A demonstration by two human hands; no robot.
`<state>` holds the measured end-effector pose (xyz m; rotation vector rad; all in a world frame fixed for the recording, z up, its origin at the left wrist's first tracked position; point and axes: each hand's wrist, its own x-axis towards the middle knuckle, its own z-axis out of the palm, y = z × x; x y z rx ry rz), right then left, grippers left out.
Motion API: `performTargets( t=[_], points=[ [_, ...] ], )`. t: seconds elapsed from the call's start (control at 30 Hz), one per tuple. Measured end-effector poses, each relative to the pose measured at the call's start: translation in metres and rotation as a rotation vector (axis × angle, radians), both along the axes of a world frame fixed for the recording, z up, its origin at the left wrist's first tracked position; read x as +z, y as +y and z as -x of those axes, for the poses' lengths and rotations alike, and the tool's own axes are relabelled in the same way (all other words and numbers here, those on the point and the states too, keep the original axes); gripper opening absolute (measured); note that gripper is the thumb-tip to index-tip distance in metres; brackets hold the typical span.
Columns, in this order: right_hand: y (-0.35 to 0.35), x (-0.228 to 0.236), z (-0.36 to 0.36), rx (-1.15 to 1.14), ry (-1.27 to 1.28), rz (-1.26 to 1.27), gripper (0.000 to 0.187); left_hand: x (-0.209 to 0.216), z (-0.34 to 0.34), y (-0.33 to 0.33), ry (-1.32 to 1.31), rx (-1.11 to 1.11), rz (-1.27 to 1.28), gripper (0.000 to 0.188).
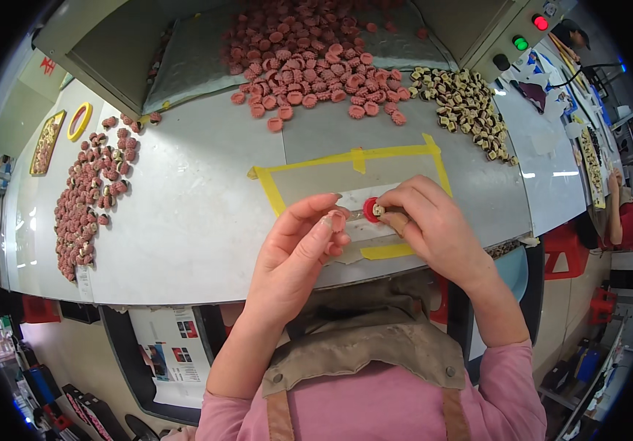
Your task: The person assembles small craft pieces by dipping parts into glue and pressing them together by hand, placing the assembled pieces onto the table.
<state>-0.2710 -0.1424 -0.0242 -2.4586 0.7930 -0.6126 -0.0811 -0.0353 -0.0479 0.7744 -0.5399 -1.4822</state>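
My left hand pinches a small pink cap-like piece between thumb and fingertips, just above the table. My right hand has its fingers closed on a small cream-coloured piece. That piece sits at a round red holder, which is partly hidden behind my fingers. One fingertip of my right hand wears a tan wrap. Under both hands lies a sheet edged with yellow tape.
A big heap of pink scalloped caps fills the back middle. Cream-and-dark small pieces lie to its right. Joined pink-and-cream pieces cover the left side, near a yellow tape roll. A machine panel with lit buttons stands back right.
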Motion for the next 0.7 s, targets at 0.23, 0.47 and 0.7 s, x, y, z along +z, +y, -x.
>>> performTargets(
  t=[0.23, 0.47, 0.7],
  points=[
    [-0.001, -0.008, 0.003, -0.004, -0.050, -0.011, 0.014, 0.003, 0.005, 0.000, -0.035, 0.049, -0.018, 0.029],
    [0.019, 0.006, -0.003, -0.068, -0.335, -0.374, 0.015, 0.008, 0.018, -0.001, -0.259, 0.089, -0.044, 0.025],
    [0.028, -0.005, -0.012, -0.015, -0.461, -0.460, 0.017, -0.010, 0.032, 0.000, -0.650, 0.315, 0.242, 0.020]
  ],
)
